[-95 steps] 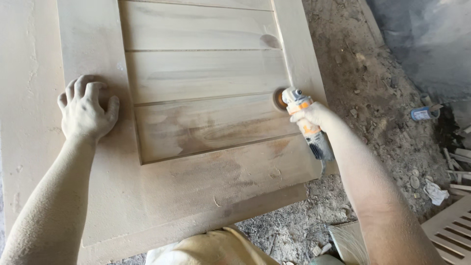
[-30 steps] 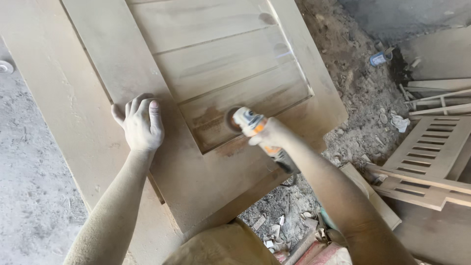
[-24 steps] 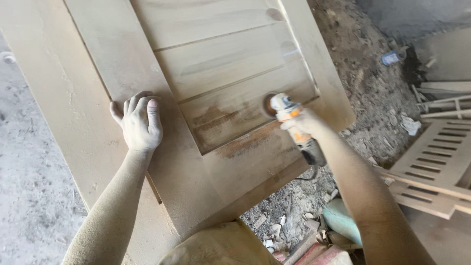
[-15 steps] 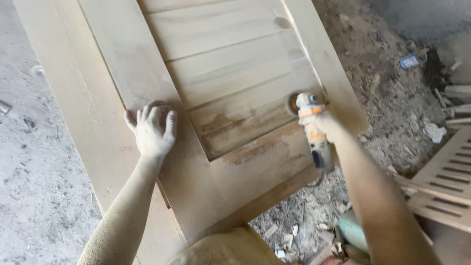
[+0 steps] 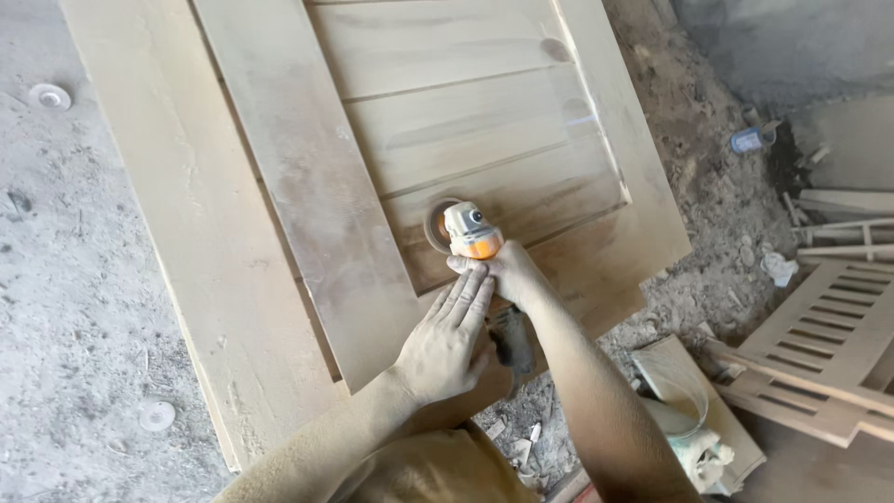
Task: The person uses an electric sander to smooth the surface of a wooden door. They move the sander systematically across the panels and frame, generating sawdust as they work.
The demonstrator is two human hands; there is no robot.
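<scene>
A dusty wooden door (image 5: 307, 186) with grooved panel boards lies flat below me. My right hand (image 5: 512, 272) grips an orange and white angle grinder (image 5: 470, 233), whose sanding disc (image 5: 434, 224) presses on the lowest panel board near its left corner. My left hand (image 5: 447, 340) lies flat with fingers together on the door's bottom rail, its fingertips touching the right hand just behind the grinder head. The grinder's dark rear body (image 5: 512, 340) shows between the two forearms. Both arms are coated in sawdust.
A second plank (image 5: 158, 214) lies under the door at the left. Dusty floor at the left holds two round discs (image 5: 48, 95) (image 5: 156, 415). Rubble, a blue can (image 5: 747, 140), wooden slatted frames (image 5: 829, 326) and scrap boards lie at the right.
The grinder has swept from the panel's right edge to its left part. My left hand left the door's left stile and now rests next to the right hand.
</scene>
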